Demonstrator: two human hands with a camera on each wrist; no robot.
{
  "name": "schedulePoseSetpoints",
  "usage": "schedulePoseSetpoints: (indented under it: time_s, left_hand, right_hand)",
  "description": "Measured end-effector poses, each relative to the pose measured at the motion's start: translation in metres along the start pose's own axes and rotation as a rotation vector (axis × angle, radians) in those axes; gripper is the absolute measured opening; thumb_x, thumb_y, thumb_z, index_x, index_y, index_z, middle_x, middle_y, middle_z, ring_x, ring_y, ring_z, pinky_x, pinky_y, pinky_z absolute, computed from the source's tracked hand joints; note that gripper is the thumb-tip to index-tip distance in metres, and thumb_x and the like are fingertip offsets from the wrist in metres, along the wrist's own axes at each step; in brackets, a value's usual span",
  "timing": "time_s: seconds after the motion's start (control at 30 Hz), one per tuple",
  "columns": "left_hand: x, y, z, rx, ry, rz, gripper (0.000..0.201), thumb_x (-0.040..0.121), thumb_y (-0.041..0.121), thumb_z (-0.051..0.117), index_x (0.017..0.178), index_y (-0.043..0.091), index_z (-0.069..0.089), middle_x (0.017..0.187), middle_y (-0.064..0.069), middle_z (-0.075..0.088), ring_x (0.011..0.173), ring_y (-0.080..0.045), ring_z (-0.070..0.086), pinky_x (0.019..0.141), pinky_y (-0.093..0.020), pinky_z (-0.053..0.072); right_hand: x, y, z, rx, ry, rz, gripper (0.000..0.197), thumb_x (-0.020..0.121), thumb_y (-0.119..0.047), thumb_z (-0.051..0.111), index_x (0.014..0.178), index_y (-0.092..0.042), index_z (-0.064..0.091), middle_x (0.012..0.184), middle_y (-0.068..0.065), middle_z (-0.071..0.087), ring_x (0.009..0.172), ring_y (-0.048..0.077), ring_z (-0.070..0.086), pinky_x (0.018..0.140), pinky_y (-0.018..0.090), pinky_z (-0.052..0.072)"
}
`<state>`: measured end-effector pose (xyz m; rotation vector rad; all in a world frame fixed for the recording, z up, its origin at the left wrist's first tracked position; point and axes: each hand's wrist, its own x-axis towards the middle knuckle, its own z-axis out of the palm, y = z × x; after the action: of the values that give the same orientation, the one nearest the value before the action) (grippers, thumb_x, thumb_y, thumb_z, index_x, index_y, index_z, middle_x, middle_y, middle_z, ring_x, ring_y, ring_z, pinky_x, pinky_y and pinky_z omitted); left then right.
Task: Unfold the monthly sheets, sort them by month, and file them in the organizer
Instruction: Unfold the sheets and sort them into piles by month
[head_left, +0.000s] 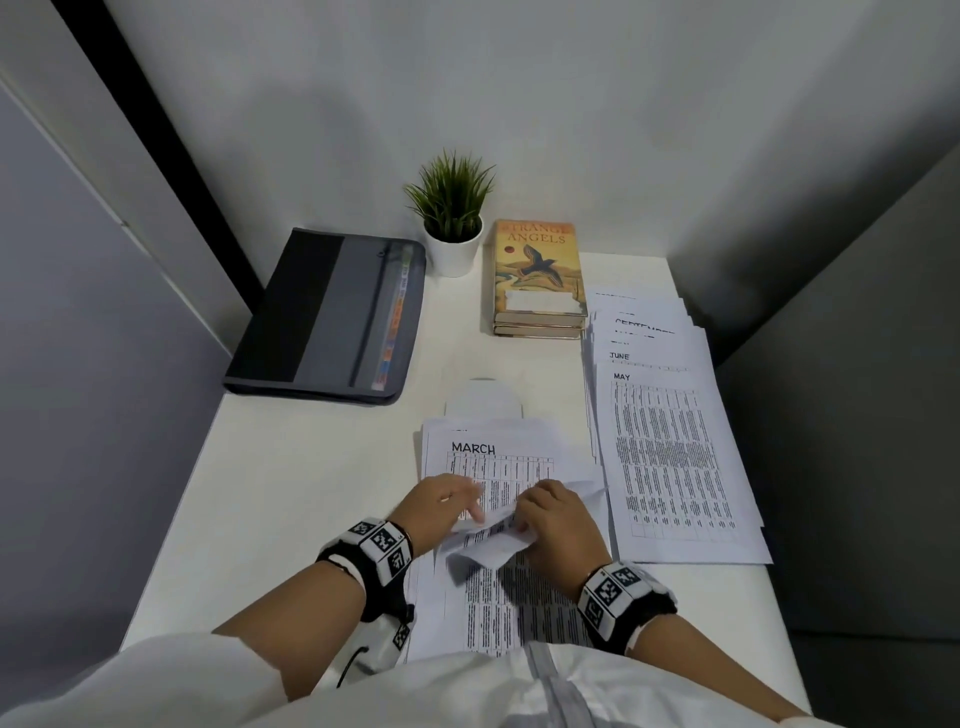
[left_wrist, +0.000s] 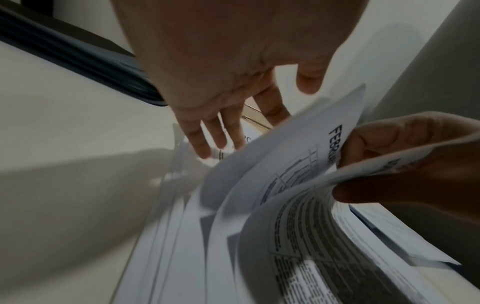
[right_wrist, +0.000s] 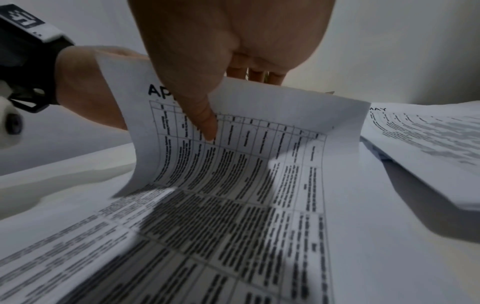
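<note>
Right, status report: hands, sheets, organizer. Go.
Right hand pinches the April sheet, half unfolded. Left hand open, fingers on the March sheet. Organizer shut, nothing filed. Way clear.

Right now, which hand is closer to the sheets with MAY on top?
Right. The right hand grips a folded sheet just left of the MAY stack. The left hand lies farther left, over the MARCH sheet.

My right grip covers the lifted sheet heading past "AP". Stack headings behind MAY sheet: mostly overlapped, unreadable.
</note>
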<state>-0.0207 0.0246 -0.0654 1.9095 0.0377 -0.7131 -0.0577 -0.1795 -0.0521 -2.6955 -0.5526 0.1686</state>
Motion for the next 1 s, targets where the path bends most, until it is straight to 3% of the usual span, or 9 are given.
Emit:
schedulePoseSetpoints:
  time_s: [0.07, 0.13, 0.2, 0.3, 0.43, 0.5, 0.6, 0.83, 1.0]
  left_hand:
    - [-0.001, -0.001, -0.001, 0.129, 0.097, 0.008, 0.038, 0.096, 0.049, 0.049, 0.081, 0.024, 0.075, 0.146, 0.001, 0.043, 0.134, -0.02, 0.038, 0.113, -0.043, 0.027]
    - [0.0, 0.0, -0.007, 0.276, 0.251, -0.003, 0.025, 0.095, 0.042, 0.053, 0.108, 0.025, 0.067, 0.151, -0.004, 0.033, 0.139, -0.024, 0.029, 0.116, -0.041, 0.023]
    - [0.003, 0.003, -0.013, 0.28, 0.326, -0.014, 0.043, 0.094, 0.03, 0.059, 0.134, 0.016, 0.049, 0.151, -0.008, 0.031, 0.14, -0.024, 0.029, 0.116, -0.035, 0.023]
    - [0.01, 0.013, -0.02, 0.028, 0.327, -0.057, 0.061, 0.093, 0.013, 0.06, 0.144, 0.008, 0.028, 0.145, -0.01, 0.042, 0.128, -0.021, 0.044, 0.1, -0.024, 0.034]
    - [0.025, 0.022, -0.025, -0.053, 0.373, -0.141, 0.04, 0.096, 0.017, 0.056, 0.131, 0.009, 0.04, 0.11, -0.005, 0.056, 0.093, -0.018, 0.052, 0.079, -0.024, 0.037]
    - [0.029, 0.024, -0.027, 0.021, 0.404, -0.096, 0.007, 0.095, 0.018, 0.056, 0.094, 0.013, 0.051, 0.079, -0.001, 0.05, 0.074, -0.02, 0.046, 0.069, -0.026, 0.033]
    - [0.031, 0.022, -0.029, 0.081, 0.363, -0.048, 0.043, 0.092, 0.017, 0.06, 0.061, 0.015, 0.031, 0.057, 0.0, 0.029, 0.056, -0.019, 0.027, 0.06, -0.029, 0.024]
    - [0.03, 0.019, -0.026, 0.069, 0.302, -0.026, 0.052, 0.084, 0.021, 0.073, 0.057, 0.019, 0.028, 0.053, 0.005, 0.025, 0.05, -0.014, 0.022, 0.05, -0.027, 0.02]
    - [0.029, 0.022, -0.022, -0.001, 0.271, -0.065, 0.026, 0.081, 0.022, 0.076, 0.066, 0.017, 0.055, 0.051, 0.013, 0.047, 0.051, -0.008, 0.041, 0.049, -0.017, 0.033]
  right_hand:
    - [-0.006, -0.004, 0.002, 0.03, 0.024, 0.01, 0.024, 0.058, -0.012, 0.079, 0.073, -0.019, 0.062, 0.083, -0.004, 0.061, 0.081, 0.02, 0.055, 0.069, 0.029, 0.046]
    - [-0.01, -0.006, 0.003, 0.038, 0.042, 0.033, 0.025, 0.059, -0.01, 0.078, 0.074, -0.02, 0.061, 0.084, -0.004, 0.058, 0.079, 0.018, 0.055, 0.083, 0.031, 0.046]
    - [-0.012, -0.005, 0.004, 0.025, 0.041, 0.038, 0.024, 0.061, -0.009, 0.075, 0.078, -0.02, 0.061, 0.086, -0.004, 0.057, 0.082, 0.018, 0.056, 0.101, 0.038, 0.038]
    - [-0.006, -0.004, -0.001, 0.084, 0.005, 0.051, 0.021, 0.067, -0.005, 0.073, 0.081, -0.017, 0.063, 0.089, -0.002, 0.058, 0.084, 0.019, 0.054, 0.089, 0.032, 0.045]
    - [0.014, -0.003, -0.009, 0.128, -0.016, 0.045, 0.012, 0.079, -0.002, 0.067, 0.085, -0.012, 0.066, 0.092, 0.002, 0.061, 0.082, 0.02, 0.056, 0.072, 0.03, 0.048]
    - [0.023, 0.0, -0.011, 0.133, -0.01, 0.05, 0.013, 0.082, -0.001, 0.065, 0.088, -0.013, 0.068, 0.093, 0.001, 0.062, 0.083, 0.019, 0.057, 0.072, 0.026, 0.046]
    - [0.032, 0.005, -0.012, 0.13, -0.013, 0.052, 0.015, 0.081, 0.002, 0.062, 0.088, -0.01, 0.067, 0.095, 0.004, 0.06, 0.086, 0.024, 0.057, 0.072, 0.029, 0.045]
    - [0.04, 0.009, -0.008, 0.153, 0.022, 0.057, 0.015, 0.08, 0.007, 0.06, 0.086, -0.006, 0.065, 0.14, 0.01, 0.048, 0.107, 0.032, 0.059, 0.086, 0.037, 0.051]
    - [0.042, 0.011, -0.004, 0.151, 0.02, 0.031, 0.016, 0.079, 0.005, 0.063, 0.088, -0.008, 0.067, 0.129, 0.01, 0.057, 0.111, 0.032, 0.056, 0.091, 0.037, 0.048]
